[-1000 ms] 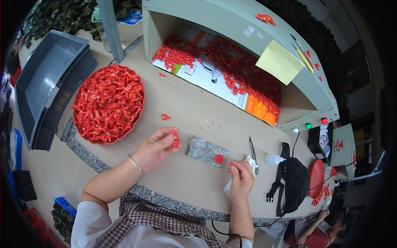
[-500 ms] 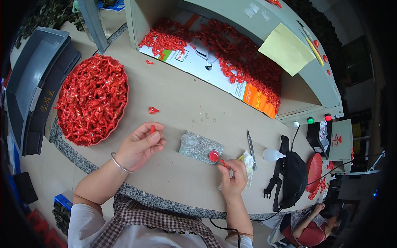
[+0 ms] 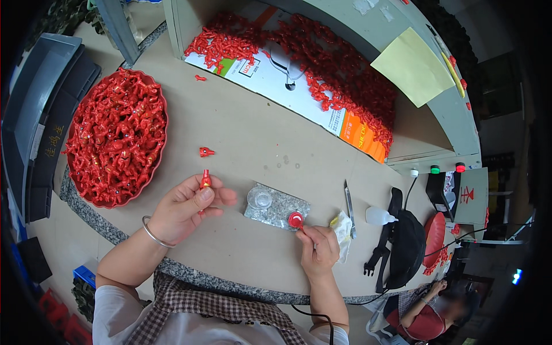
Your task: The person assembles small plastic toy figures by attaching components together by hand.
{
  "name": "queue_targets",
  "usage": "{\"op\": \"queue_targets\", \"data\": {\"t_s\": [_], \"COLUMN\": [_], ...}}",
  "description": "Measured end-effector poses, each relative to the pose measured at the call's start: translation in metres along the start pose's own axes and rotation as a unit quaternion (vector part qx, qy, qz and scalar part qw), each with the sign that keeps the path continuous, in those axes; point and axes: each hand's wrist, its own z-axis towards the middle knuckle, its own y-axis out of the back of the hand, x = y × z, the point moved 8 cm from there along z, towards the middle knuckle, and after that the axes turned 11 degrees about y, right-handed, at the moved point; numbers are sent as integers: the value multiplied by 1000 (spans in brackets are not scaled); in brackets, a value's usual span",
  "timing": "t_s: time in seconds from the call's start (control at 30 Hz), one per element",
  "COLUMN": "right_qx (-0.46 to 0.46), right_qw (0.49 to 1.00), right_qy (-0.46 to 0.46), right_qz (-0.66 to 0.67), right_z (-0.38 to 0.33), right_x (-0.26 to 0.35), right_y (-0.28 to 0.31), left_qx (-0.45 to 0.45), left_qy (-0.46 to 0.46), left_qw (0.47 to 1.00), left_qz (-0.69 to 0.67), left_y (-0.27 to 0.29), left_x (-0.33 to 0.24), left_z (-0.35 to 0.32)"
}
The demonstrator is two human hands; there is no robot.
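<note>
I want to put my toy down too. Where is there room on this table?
The biggest bare patch is mid-table, between the red bowl of figures, the cardboard sheet under the shelf, and the grey tray; only one loose red piece lies there. It is crowded near the right hand: knife, bottle, black bag.

Bright, even overhead light; soft short shadows under the hands (image 3: pixel 190 207). Sharp centre; fisheye bends edges, black vignette rings the frame.
</note>
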Motion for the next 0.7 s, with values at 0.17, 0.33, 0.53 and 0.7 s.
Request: {"op": "queue_targets", "data": {"t_s": [0.17, 0.33, 0.53, 0.7], "right_qx": [12, 11, 23, 27], "right_qw": [999, 999, 998, 996], "right_qy": [24, 33, 42, 55], "right_qz": [-24, -34, -45, -61], "right_z": [2, 1, 4, 3], "right_x": [4, 4, 6, 9], "right_y": [-1, -3, -6, -7], "left_qx": [-68, -69, -54, -44], "left_qy": [-65, -64, -54, -97], "left_qw": [989, 986, 994, 984], "left_qz": [112, 139, 75, 146], "left_y": [4, -1, 1, 4], "left_x": [-6, -14, -5, -7], "left_z": [-4, -7, -4, -5]}}
